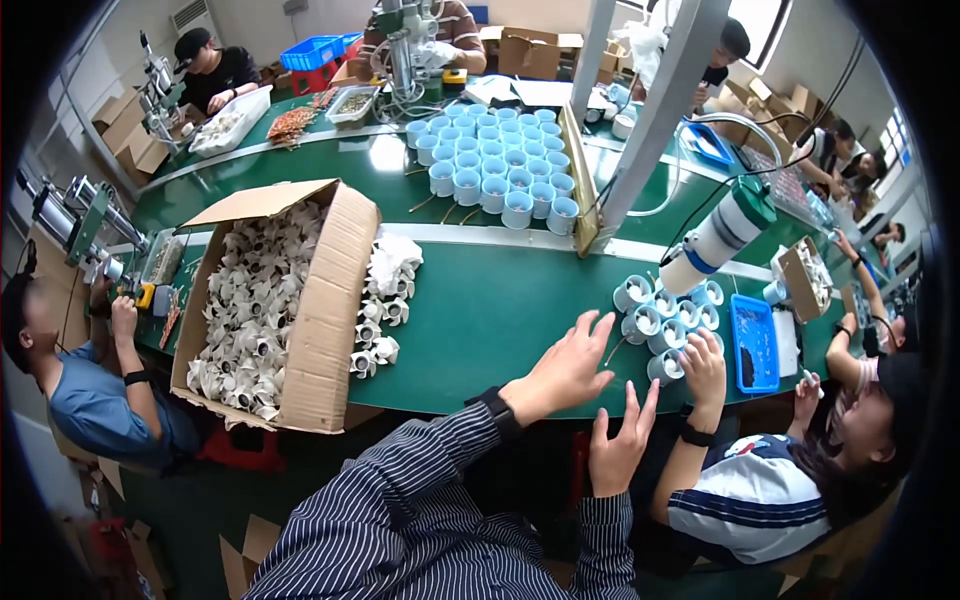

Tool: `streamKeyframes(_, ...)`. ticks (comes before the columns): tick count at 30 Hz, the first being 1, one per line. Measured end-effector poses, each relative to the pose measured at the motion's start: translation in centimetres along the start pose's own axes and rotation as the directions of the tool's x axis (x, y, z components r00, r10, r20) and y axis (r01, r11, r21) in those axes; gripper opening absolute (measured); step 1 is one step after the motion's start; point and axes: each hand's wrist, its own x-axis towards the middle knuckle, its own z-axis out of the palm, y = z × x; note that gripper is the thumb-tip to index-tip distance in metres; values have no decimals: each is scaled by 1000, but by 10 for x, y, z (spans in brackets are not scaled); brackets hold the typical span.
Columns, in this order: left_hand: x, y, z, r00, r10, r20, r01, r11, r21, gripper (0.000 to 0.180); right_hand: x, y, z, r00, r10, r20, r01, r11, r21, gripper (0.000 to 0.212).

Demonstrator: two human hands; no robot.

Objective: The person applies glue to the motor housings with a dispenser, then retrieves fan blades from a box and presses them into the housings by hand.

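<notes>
Over the near edge of the green table, my left hand (pixel 566 368) stretches to the right with its fingers apart and nothing in it. Just below and to its right is my right hand (pixel 621 445), also empty, fingers extended upward. Both sit a little left of a small cluster of light-blue cups (pixel 641 323) with white round parts inside. A thin wire sticks out of one cup towards my left hand. At the cluster's near right side is a co-worker's hand (pixel 704 369), close to the cups.
Left stands an open cardboard box (pixel 330 310) full of white plastic parts, with more loose parts (pixel 380 315) beside it. Many blue cups (pixel 492 165) fill the table's far side. A metal post (pixel 650 120), hanging electric screwdriver (pixel 715 235) and blue tray (pixel 754 345) are right. Co-workers sit around.
</notes>
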Motion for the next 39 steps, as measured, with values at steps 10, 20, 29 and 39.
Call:
streamKeyframes(10,-165,-55,-105,970,42,-239,12,975,220,46,37,-81,9,942,-244,230,174,942,287,45)
streamKeyframes(20,-175,-77,-102,894,101,-436,16,966,257,16,256,-125,124,857,-428,289,445,895,5,49)
streamKeyframes(29,-182,-86,-103,890,88,-447,2,980,197,14,373,-96,224,716,-194,671,509,803,-310,49)
streamKeyframes(39,-182,-87,-101,884,89,-460,18,975,223,14,321,-109,181,804,-301,513,444,877,-182,22)
